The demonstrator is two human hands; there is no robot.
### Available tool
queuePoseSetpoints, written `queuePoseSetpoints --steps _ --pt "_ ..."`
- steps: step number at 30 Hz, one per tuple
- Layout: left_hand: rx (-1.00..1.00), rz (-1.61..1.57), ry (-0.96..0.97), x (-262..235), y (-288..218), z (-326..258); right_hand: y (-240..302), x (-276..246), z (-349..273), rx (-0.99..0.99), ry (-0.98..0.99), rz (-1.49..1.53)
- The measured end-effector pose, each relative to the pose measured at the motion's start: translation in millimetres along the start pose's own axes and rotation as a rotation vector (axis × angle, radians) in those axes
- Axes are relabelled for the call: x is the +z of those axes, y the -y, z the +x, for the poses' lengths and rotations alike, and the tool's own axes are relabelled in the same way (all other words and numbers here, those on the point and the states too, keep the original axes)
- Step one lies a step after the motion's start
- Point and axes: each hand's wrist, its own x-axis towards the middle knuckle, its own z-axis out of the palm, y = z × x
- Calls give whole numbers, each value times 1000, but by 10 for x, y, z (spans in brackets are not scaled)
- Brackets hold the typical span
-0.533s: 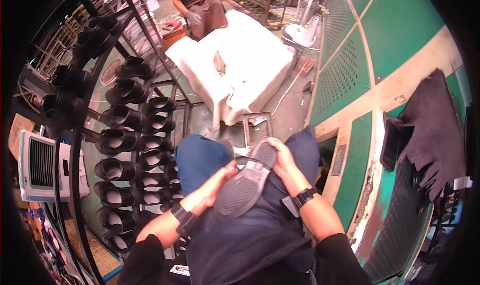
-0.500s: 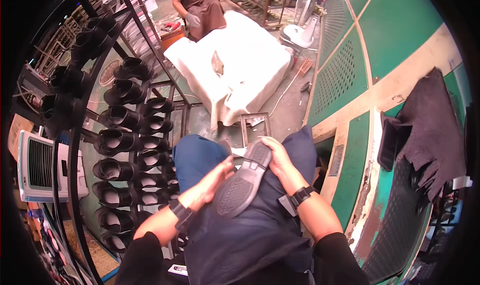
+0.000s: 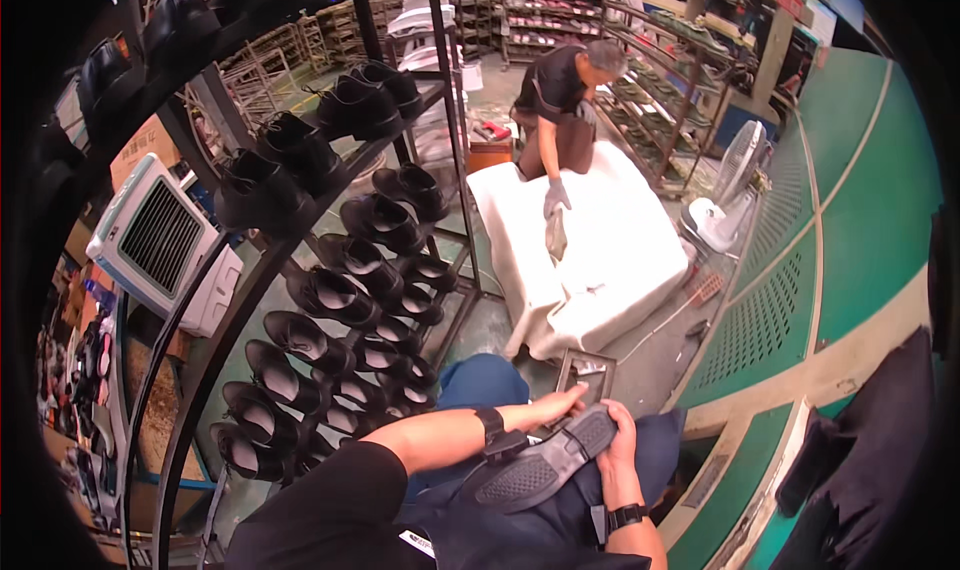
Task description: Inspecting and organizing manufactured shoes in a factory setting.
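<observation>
A black shoe (image 3: 535, 470) lies across my lap with its patterned sole turned up. My right hand (image 3: 620, 438) is wrapped around its heel end. Stretched across beyond the shoe, my left hand (image 3: 562, 406) has its fingers extended and shows nothing held in them. Those fingertips are close to a small rectangular metal frame (image 3: 570, 358) standing on the floor in front of my knees; whether they touch it I cannot tell. The shoe's upper is hidden underneath.
On my left stands a dark metal rack (image 3: 270, 270) bearing several black shoes (image 3: 340, 295). Ahead, a co-worker's gloved hand (image 3: 557, 198) is at a grey-brown piece (image 3: 556, 238) on a white-covered table (image 3: 620, 210). Green panels (image 3: 780, 310) line the right, near a white fan (image 3: 725, 210).
The view has swung up and to the left. My left hand has left the shoe's side and reached forward. The co-worker has leaned in, a gloved hand now at the grey-brown piece.
</observation>
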Motion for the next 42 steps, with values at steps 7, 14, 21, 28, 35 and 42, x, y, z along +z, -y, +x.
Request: queuePoseSetpoints --steps 7,14,21,28,35,42 --pt "1 20 49 193 -196 -229 116 42 85 1 -44 -77" --pt "33 -149 167 232 -305 -289 37 6 104 108 134 103" --pt "173 -479 -163 211 -297 -179 62 230 231 54 328 -276" --pt "339 -509 -47 181 -164 -231 129 491 14 -348 413 -430" --pt "448 -447 -39 153 -182 -510 166 559 -14 -391 396 -428" --pt "-64 -1076 149 219 279 -1202 278 416 354 47 241 102"
